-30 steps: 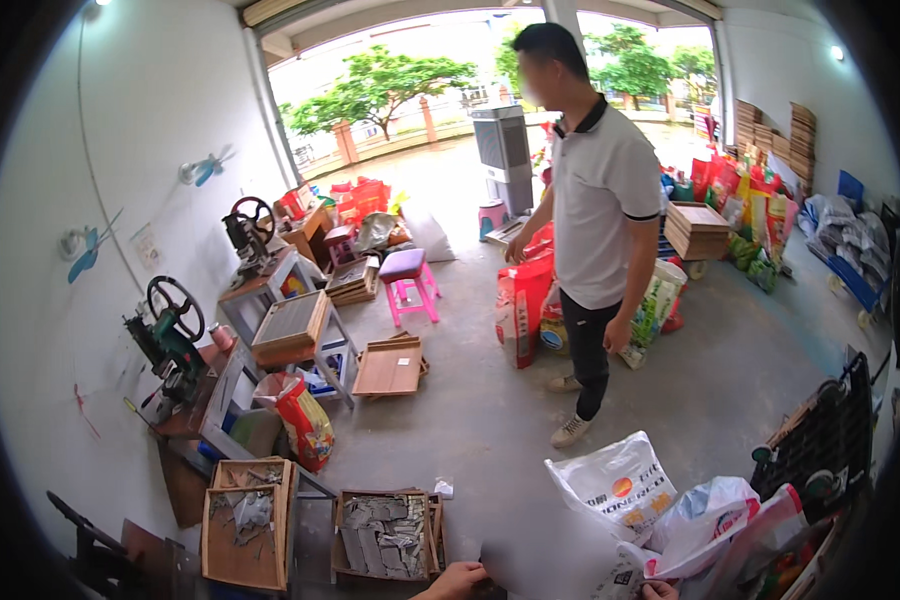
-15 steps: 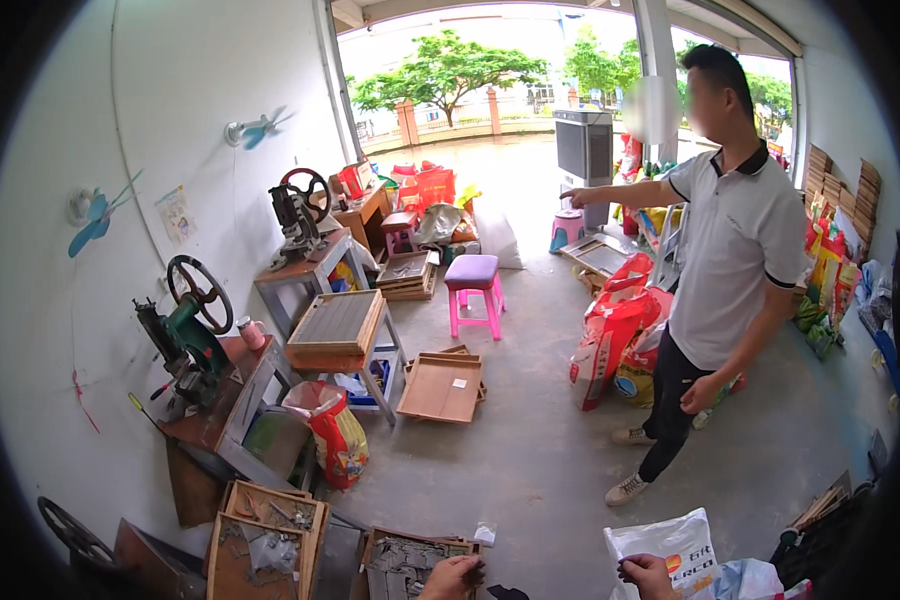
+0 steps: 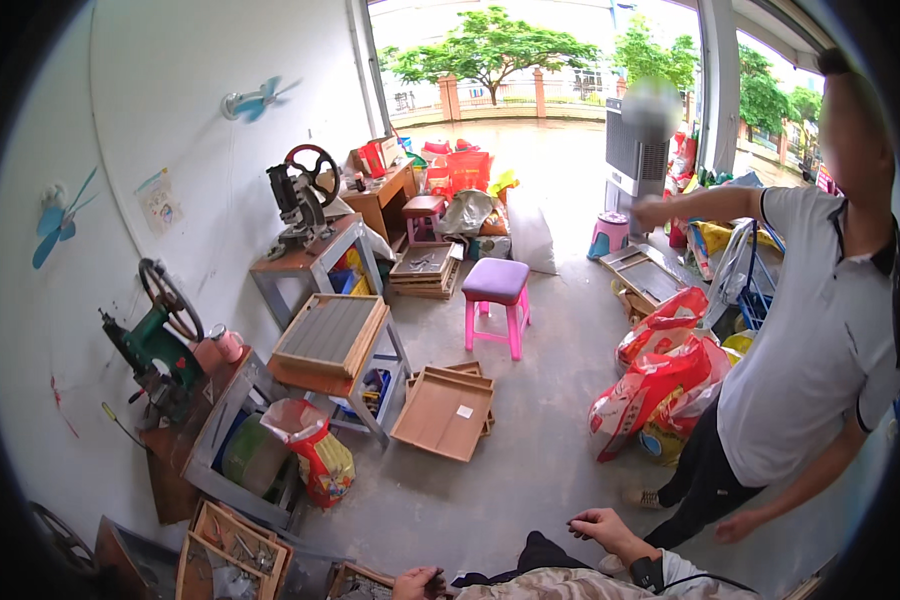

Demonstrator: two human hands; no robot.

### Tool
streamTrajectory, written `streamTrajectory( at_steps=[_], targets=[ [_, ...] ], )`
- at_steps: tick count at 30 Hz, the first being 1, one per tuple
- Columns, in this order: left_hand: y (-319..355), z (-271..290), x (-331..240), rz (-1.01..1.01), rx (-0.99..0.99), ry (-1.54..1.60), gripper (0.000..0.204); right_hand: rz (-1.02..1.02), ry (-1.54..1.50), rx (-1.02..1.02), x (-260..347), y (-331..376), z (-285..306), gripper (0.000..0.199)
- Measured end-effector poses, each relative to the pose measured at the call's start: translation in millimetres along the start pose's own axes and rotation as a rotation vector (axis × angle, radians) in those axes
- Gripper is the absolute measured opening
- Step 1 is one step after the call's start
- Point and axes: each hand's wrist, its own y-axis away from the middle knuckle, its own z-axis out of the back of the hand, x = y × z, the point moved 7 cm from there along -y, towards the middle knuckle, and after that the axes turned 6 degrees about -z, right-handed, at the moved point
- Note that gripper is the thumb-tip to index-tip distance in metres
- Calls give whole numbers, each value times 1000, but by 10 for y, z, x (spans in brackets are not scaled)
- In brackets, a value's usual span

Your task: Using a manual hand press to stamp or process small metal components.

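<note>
I'm seeing blue wall fans (image 3: 65, 218) at upper left, a green machine with a handwheel (image 3: 160, 350) below them, a purple-topped pink stool (image 3: 496, 282) right near centre, red bags (image 3: 638, 400) right of centre, a grey cooler (image 3: 625, 155) upper right

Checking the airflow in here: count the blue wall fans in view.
2. Both are on the white wall at left: a nearer fan, and a farther fan up to its right. Others could be out of view.
</note>
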Motion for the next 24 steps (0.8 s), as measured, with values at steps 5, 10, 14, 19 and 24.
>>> streamTrajectory(
  at_steps=[5,10,14,19,24],
  targets=[
    [-657,-925,-547,-202,-32,-10,10,31,189,110,1049,-945,416,25],
    [-1493,-983,-728,-162,-198,150,5,44,235,91,1744,-1787,709,24],
    [-2291,-1127,-994,-106,-206,182,8,-44,202,108,1936,-2450,868,25],
    [-3497,-1956,-1727,-164,-79,141,13,-114,198,45,2065,-3383,1291,25],
    [-4136,-2887,-2529,-142,83,16,18,-162,107,-62,2506,-4046,1515,22]
  ],
)
